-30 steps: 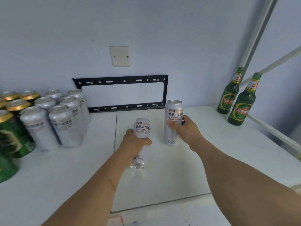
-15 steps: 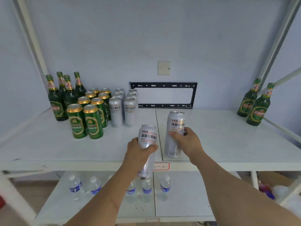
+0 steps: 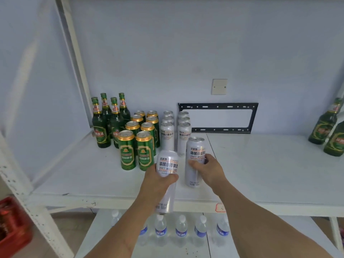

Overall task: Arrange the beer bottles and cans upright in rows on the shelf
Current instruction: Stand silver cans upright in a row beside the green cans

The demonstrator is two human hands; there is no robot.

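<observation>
My left hand (image 3: pixel 158 181) grips a tall silver can (image 3: pixel 167 164) in front of the white shelf's (image 3: pixel 270 170) front edge, its base hanging below the shelf board. My right hand (image 3: pixel 206 168) holds a second silver can (image 3: pixel 195 153) upright over the shelf, just in front of two rows of silver cans (image 3: pixel 176 135). Left of those stand two rows of green cans (image 3: pixel 137 142), then several green bottles (image 3: pixel 108 120) at the back left. Two green bottles (image 3: pixel 327 127) stand at the far right.
A black metal bracket (image 3: pixel 217 118) leans against the back wall. Small water bottles (image 3: pixel 181 229) line the lower shelf. A red crate (image 3: pixel 13 226) sits at the lower left. White shelf posts (image 3: pixel 74 58) rise on the left.
The view has pulled back and swung left, so the rows at the left came into sight. Both hands carried their silver cans leftward, close to the silver rows.
</observation>
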